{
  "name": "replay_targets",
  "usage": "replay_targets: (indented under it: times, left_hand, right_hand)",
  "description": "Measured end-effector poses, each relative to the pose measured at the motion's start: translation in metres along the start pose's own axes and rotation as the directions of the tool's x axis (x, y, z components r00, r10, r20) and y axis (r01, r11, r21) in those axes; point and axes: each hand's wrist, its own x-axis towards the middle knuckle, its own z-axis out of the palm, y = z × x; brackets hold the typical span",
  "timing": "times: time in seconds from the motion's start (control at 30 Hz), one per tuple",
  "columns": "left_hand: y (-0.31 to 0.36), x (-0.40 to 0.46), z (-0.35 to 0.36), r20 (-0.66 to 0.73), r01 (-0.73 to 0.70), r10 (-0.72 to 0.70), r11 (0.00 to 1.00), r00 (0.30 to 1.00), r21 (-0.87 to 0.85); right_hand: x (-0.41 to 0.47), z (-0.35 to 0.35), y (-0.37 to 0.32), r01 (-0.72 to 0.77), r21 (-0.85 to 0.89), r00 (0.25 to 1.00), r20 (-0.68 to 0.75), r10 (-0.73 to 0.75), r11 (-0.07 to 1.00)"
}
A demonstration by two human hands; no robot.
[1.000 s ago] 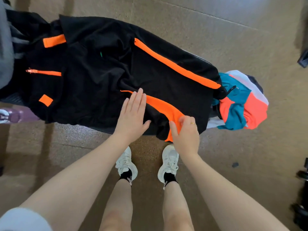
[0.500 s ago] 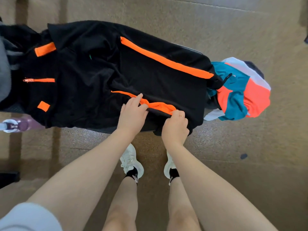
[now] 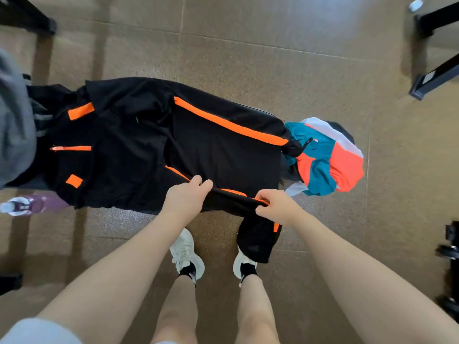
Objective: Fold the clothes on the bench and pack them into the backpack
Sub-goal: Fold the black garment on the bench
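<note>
The black jacket [image 3: 154, 145] lies spread along the bench across mid-frame; a second ago the left hand [image 3: 185, 197] pressed flat, now it and the right hand [image 3: 275, 204] both pinch the near sleeve, lifting it to fold inward.

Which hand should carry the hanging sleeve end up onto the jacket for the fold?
Probably right. The right hand pinches the black jacket just above the dangling cuff; the left hand grips further along, better placed to anchor.

even, bright indoor light, soft shadows on the floor, wide-angle bending and slight blur at edges.
</note>
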Motion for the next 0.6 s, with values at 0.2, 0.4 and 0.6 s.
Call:
replay_targets:
  times: [0.2, 0.4, 0.6]
  left_hand:
    - [0.003, 0.015, -0.001, 0.002, -0.049, 0.049, 0.999, 0.999, -0.001]
    - [-0.004, 0.054, 0.01, -0.082, -0.054, 0.061, 0.994, 0.995, 0.091]
    - [0.022, 0.057, 0.041, -0.218, -0.181, 0.192, 0.981, 0.957, 0.072]
  right_hand:
    - [0.018, -0.012, 0.003, -0.14, -0.278, 0.987, 0.04, 0.157, 0.95]
    - [0.057, -0.033, 0.019, -0.181, -0.386, 0.946, -0.32, 0.053, 0.904]
    - [0.067, 0.014, 0.05, -0.143, 0.132, 0.755, -0.626, 0.195, 0.981]
